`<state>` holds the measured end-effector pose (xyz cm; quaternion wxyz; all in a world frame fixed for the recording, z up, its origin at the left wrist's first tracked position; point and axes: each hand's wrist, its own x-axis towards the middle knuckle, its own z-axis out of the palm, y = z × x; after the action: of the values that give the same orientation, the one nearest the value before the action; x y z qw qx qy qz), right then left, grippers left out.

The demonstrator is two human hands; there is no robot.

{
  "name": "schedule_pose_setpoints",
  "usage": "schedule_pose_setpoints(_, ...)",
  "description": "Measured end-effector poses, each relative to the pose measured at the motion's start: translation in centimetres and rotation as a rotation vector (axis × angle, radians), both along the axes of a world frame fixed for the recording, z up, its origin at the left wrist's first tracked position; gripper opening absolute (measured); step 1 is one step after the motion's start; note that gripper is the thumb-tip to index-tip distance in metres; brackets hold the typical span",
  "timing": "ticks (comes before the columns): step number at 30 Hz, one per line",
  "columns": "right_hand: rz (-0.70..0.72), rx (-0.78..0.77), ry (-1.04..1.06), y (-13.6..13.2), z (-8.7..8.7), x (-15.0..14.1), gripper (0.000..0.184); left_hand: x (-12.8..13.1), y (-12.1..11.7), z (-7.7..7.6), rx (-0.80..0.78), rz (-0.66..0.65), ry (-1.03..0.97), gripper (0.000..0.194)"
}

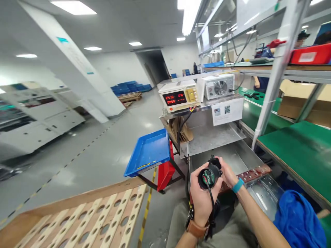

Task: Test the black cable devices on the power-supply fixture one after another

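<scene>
A black cylindrical motor unit [216, 169] is held up between my hands, its open round end facing me. Inside that end shows a green circuit board [208, 176] with a red wire. From it a black cable [211, 197] runs down past my left wrist. My left hand [201, 201] wraps round the near side of the unit, closed on it. On the far right side, my right hand [226, 173] grips the same unit, its fingers partly hidden behind it. Below and beyond my hands lies a metal basin [234, 153] with a drilled reddish-brown strip [254, 173] across it.
A power supply [178, 96] with red digits stands on a metal shelf beside a grey fan-fronted unit [219, 86]. To the left are a blue tray [152, 148] and a wooden rack [107, 213] with holes. A blue cloth [300, 220] lies at right near a green-topped bench [300, 151].
</scene>
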<state>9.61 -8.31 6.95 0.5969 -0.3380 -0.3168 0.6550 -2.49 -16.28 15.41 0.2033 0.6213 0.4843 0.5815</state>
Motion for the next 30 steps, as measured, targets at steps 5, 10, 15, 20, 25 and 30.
schedule_pose_setpoints(5,0.098,-0.050,0.059,0.1,0.8,-2.2,0.060,-1.3,5.2,-5.6,-0.063,0.134,-0.045,0.053)
schedule_pose_setpoints(10,0.081,-0.016,-0.013,0.3,1.3,-3.6,0.060,-1.2,7.3,-8.2,-0.027,0.176,-0.042,0.054)
schedule_pose_setpoints(15,0.127,0.042,-0.119,0.6,0.5,-3.1,0.060,-1.7,8.4,-9.8,0.067,0.089,0.001,0.048)
schedule_pose_setpoints(20,0.147,0.116,-0.290,1.4,-0.6,-2.2,0.069,-3.0,9.3,-10.3,0.121,-0.135,0.068,0.051)
schedule_pose_setpoints(25,0.124,0.078,-0.337,1.7,-0.7,-1.8,0.073,-3.9,10.1,-9.8,0.134,-0.289,0.117,0.049)
schedule_pose_setpoints(30,0.173,0.110,-0.371,1.0,1.2,-1.1,0.067,-4.4,10.4,-8.8,0.180,-0.428,0.168,0.051)
